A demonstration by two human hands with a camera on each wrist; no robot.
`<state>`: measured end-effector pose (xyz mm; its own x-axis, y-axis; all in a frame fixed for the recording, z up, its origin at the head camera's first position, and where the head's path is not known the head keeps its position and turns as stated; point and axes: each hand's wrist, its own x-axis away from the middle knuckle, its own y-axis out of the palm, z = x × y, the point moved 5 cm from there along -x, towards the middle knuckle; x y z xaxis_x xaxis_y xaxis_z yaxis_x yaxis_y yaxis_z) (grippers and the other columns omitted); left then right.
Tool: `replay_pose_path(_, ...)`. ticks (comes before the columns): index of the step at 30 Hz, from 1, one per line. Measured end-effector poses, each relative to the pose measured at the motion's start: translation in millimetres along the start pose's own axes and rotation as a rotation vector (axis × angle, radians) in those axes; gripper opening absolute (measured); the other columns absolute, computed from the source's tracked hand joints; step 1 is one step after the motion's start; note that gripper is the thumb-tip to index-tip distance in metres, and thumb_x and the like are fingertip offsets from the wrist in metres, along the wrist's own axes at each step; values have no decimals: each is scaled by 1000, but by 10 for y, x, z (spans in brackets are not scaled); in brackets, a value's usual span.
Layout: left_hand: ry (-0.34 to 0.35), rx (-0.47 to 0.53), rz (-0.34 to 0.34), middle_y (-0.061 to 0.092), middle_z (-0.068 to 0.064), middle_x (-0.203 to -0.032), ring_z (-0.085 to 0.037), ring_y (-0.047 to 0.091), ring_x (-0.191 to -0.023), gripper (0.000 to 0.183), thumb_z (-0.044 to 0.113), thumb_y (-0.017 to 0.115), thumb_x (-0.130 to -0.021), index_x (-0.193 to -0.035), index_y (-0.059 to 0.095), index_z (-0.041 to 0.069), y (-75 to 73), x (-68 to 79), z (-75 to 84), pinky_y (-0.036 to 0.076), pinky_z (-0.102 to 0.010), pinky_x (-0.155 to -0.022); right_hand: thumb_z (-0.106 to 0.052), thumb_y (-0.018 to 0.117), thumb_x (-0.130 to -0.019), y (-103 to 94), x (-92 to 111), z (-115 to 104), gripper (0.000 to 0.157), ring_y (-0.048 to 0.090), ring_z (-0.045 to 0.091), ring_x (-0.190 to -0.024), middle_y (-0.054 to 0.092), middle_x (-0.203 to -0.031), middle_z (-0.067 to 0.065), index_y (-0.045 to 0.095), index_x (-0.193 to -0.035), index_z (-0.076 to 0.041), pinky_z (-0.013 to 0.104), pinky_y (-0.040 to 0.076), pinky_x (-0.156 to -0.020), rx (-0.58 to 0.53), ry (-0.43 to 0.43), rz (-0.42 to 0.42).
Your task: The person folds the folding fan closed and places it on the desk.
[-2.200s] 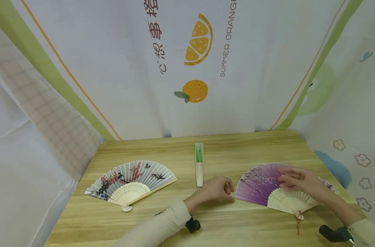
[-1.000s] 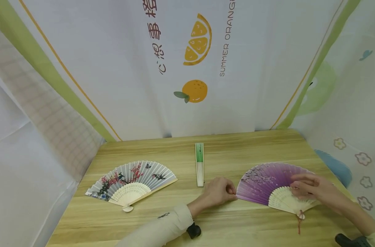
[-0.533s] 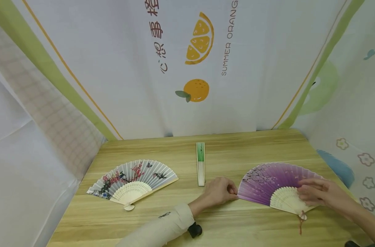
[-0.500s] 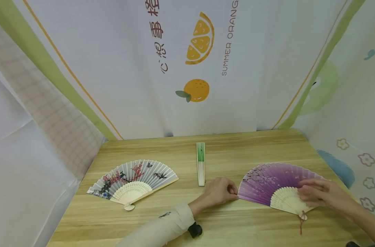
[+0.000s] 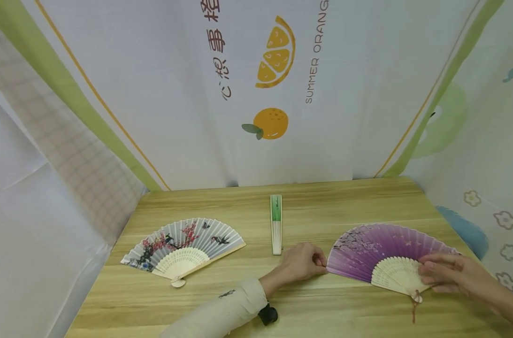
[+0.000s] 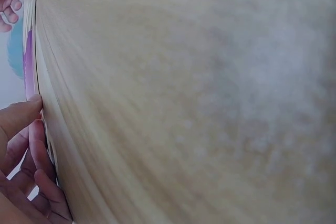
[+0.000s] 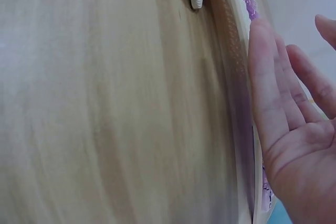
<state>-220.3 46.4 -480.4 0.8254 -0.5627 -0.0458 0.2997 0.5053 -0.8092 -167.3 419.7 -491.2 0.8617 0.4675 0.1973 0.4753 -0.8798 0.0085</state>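
An open purple folding fan [image 5: 357, 253] with pale pierced ribs and a red tassel lies at the right of the table. At its left corner, my left hand [image 5: 302, 263] pinches the edge between thumb and fingers; the left wrist view shows the thumb [image 6: 21, 116] on that edge. Over the fan's right side is my right hand [image 5: 450, 274]. Its fingers [image 7: 268, 72] are straight and lie alongside the outer edge in the right wrist view. The fan's lower right part is hidden behind this hand.
A grey-white open fan [image 5: 184, 249] with red blossoms and birds lies at the left. Between the two, a folded green fan [image 5: 276, 225] points toward the back edge. Printed cloth [image 5: 188, 117] hangs behind and beside the wooden table [image 5: 307, 310].
My left hand has closed the small gap to the fan's left corner and pinches it. The right hand has slid rightward across the fan to its right side. The fan stays spread.
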Motion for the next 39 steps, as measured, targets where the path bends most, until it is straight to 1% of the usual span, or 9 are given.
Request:
replay_pose_path(2, 3, 5, 1, 55, 24, -68, 7, 48, -62, 15, 28, 88, -82, -80, 73, 24, 1, 2, 1, 38, -17, -54, -6, 41, -111, -2, 14, 16, 39, 69, 28, -104, 71, -117, 8, 71, -123, -28, 47, 54, -86, 9, 30, 12)
replay_pose_path(10, 1, 6, -11, 56, 25, -68, 6, 49, -63, 15, 27, 87, -83, -79, 73, 25, 9, -9, -5, 39, -18, -55, -8, 40, -111, -20, 73, 52, 36, 70, 29, -100, 71, -112, 12, 71, -120, -24, 45, 55, -85, 18, 68, 46)
replay_pose_path(14, -10, 14, -17, 56, 25, -68, 6, 50, -63, 14, 27, 87, -83, -80, 73, 25, 19, -17, -11, 40, -18, -55, -9, 41, -111, -25, 100, 69, 32, 70, 28, -101, 71, -113, 11, 70, -122, -18, 45, 56, -85, 28, 85, 61)
replay_pose_path(17, -18, 22, -19, 56, 25, -69, 6, 50, -64, 13, 27, 86, -84, -82, 74, 25, 22, -22, -22, 40, -18, -57, -9, 40, -111, -15, 101, 72, 31, 69, 28, -102, 70, -114, 11, 68, -124, -15, 45, 56, -85, 34, 77, 52)
replay_pose_path(20, -18, 39, -17, 57, 24, -70, 5, 50, -65, 12, 26, 86, -83, -84, 74, 23, 17, -20, -24, 40, -18, -58, -10, 41, -111, -4, 101, 81, 31, 69, 27, -102, 70, -114, 10, 69, -124, -16, 46, 56, -86, 23, 88, 51)
replay_pose_path(25, -11, 68, -20, 58, 23, -71, 5, 51, -67, 12, 24, 87, -83, -85, 75, 21, 14, -25, -26, 41, -18, -60, -7, 37, -112, 6, 104, 76, 34, 68, 27, -104, 68, -117, 12, 67, -128, -13, 47, 54, -87, -3, 48, 0)
replay_pose_path(28, -15, 77, -24, 58, 23, -71, 5, 51, -67, 13, 24, 87, -82, -85, 74, 21, 10, -37, -36, 41, -18, -61, -7, 37, -112, -1, 97, 74, 34, 68, 28, -104, 69, -117, 11, 67, -127, -13, 46, 54, -88, -11, 46, -9)
replay_pose_path(32, -17, 82, -23, 58, 23, -70, 5, 51, -66, 14, 24, 88, -82, -84, 74, 21, -5, -45, -35, 41, -18, -61, -9, 38, -112, -24, 100, 85, 33, 69, 28, -103, 69, -115, 10, 68, -125, -14, 46, 54, -87, -2, 71, 3)
replay_pose_path(39, -28, 63, -26, 57, 23, -71, 4, 51, -65, 15, 27, 87, -82, -85, 73, 22, 6, -44, -23, 41, -19, -59, -10, 36, -112, -70, 141, 128, 37, 69, 29, -103, 71, -114, 10, 70, -123, -19, 45, 56, -86, -17, 90, -24)
